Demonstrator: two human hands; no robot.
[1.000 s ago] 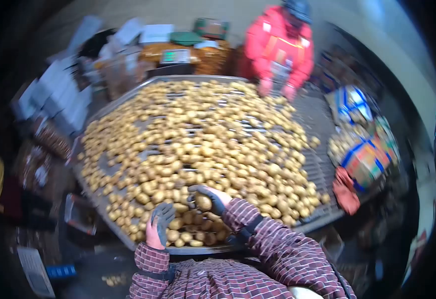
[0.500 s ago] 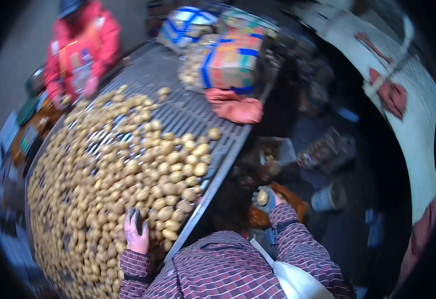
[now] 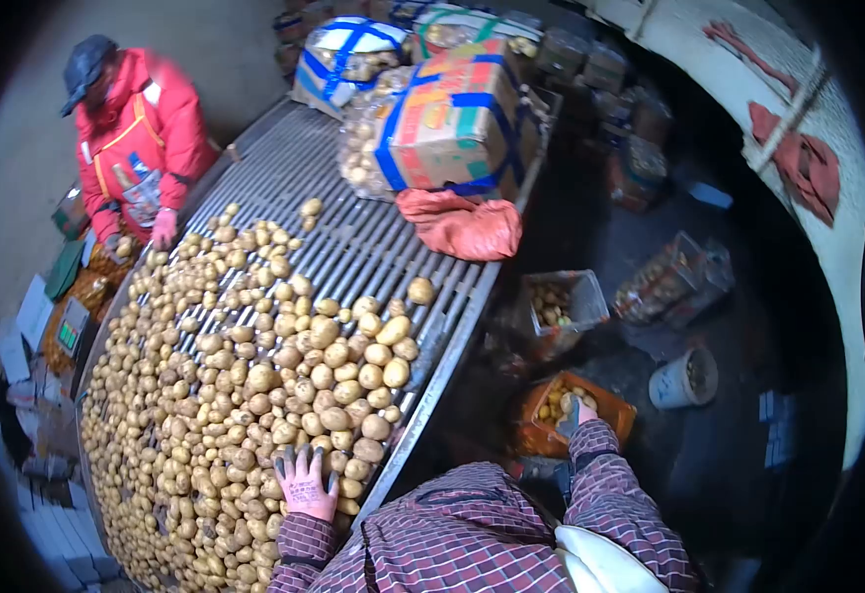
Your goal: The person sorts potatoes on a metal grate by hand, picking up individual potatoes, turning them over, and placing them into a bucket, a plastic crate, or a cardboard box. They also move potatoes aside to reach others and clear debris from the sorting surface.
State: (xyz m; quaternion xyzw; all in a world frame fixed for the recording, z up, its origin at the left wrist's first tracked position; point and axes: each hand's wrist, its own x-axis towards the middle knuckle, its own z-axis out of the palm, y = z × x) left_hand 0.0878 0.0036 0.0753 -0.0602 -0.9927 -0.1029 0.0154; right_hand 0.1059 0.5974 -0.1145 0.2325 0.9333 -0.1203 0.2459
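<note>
Pale potatoes (image 3: 254,405) cover the slatted sorting table (image 3: 348,222). My left hand (image 3: 307,486), in a pink glove with dark fingertips, lies on them near the table's right side with its fingers spread. Beyond the table's right edge, my right hand (image 3: 580,412) reaches down into an orange crate (image 3: 622,423) that has potatoes in it. Its dark-gloved fingers are partly hidden and curl beside a light potato (image 3: 589,401), which appears to be in their grip.
A person in a red jacket (image 3: 146,128) works at the table's far left side. Taped boxes (image 3: 452,124), bagged potatoes and red cloth (image 3: 462,225) lie on the far end. On the floor at right stand a white bucket (image 3: 669,383), a crate of potatoes (image 3: 587,296) and filled bags (image 3: 664,282).
My right hand has gone down into the orange crate with its potato. The left hand has spread flatter on the potatoes. The view has shifted and become sharper.
</note>
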